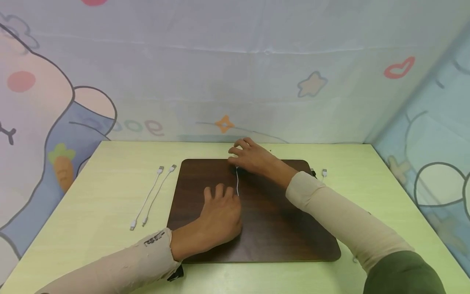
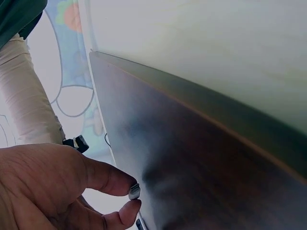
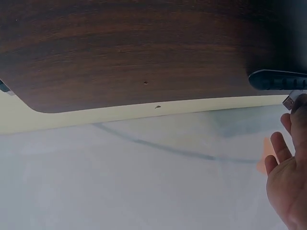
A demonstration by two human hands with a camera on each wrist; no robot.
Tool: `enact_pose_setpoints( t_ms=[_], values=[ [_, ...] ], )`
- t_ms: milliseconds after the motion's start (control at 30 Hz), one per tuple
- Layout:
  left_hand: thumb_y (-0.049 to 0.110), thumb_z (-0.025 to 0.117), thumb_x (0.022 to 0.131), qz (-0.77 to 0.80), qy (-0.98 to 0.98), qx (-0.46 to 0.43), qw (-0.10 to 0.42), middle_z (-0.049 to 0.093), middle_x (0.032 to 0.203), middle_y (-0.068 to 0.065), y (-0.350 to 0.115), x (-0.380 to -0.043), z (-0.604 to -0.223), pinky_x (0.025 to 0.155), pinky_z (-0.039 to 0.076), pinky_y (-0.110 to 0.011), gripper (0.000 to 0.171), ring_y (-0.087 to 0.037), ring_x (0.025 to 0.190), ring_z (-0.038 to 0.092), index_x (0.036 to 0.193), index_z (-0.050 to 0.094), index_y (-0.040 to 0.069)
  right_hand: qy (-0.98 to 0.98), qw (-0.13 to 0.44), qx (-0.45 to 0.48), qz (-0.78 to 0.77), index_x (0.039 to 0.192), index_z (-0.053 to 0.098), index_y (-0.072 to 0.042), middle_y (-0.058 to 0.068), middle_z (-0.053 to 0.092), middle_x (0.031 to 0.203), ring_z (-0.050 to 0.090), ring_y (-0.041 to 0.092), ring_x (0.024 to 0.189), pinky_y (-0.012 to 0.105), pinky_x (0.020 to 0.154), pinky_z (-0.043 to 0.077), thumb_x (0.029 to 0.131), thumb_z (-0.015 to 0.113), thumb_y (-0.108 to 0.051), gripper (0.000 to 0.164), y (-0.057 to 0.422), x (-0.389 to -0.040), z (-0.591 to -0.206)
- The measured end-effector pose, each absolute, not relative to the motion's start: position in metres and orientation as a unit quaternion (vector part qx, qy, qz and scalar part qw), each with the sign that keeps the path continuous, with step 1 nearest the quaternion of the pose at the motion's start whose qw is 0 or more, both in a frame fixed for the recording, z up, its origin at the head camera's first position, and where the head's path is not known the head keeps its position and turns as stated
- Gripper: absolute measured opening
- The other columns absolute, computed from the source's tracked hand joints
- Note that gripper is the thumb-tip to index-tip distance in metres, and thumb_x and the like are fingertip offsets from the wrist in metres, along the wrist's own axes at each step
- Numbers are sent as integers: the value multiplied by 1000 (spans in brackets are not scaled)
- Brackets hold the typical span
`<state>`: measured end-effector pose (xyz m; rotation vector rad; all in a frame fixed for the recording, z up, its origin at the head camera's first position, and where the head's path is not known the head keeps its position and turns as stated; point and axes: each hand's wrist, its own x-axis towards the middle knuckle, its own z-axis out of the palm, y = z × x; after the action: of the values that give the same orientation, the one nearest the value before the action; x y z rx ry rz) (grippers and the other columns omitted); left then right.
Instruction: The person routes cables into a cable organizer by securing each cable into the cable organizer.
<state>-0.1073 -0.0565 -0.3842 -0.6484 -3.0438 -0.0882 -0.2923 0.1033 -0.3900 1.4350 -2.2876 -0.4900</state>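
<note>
Green sleeve [image 1: 405,273] nearest me — my left hand [image 1: 220,214] pinches one plug [image 2: 134,192] of the white cable [image 1: 237,183], my right hand [image 1: 253,157] holds the far end [image 3: 289,102] — and the cable runs between them over the brown board [image 1: 286,237].

Small curtained nook, booth-like — sort of building beyond it cannot be told. Creased cloth backdrop [image 1: 220,61] printed with cartoon animal [image 1: 29,102], carrot [image 1: 63,169], star [image 1: 312,84] and heart [image 1: 399,68]; printed side cloth [image 1: 437,139] down right. Pale counter [image 1: 99,196] right up to backdrop — dark wood-look board [image 1: 271,237] on top.
</note>
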Motion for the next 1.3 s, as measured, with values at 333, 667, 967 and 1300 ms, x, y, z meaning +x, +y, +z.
enact_pose_setpoints(
  t_ms=[333,667,967,1300],
  values=[
    [24,78,100,-29,-979,-200,-3,65,117,-15,-57,-107,-383,104,38,-65,24,-43,128,53,108,75,3,-815,201,517,-167,126,71,-25,-1,76,140,66,29,136,49,120,52,107,75,-7,27,105,-295,-393],
    [24,76,101,-41,-980,-192,-11,65,116,-15,-59,-108,-383,104,37,-65,22,-43,127,54,108,73,4,-818,191,513,-175,133,68,-25,-1,75,142,65,29,136,49,121,50,108,73,-5,32,104,-291,-390],
    [30,73,105,-48,-982,-180,-17,65,116,-15,-60,-109,-383,106,36,-65,27,-43,127,53,111,73,4,-820,198,513,-160,133,68,-27,-1,76,140,66,30,136,49,123,49,107,74,-4,34,103,-292,-389],
    [37,73,109,-73,-982,-176,-11,67,113,-17,-62,-108,-381,107,38,-67,34,-44,123,56,112,72,3,-829,209,494,-156,133,67,-25,2,77,142,66,31,137,49,121,51,109,75,-18,27,101,-291,-388]
  ],
)
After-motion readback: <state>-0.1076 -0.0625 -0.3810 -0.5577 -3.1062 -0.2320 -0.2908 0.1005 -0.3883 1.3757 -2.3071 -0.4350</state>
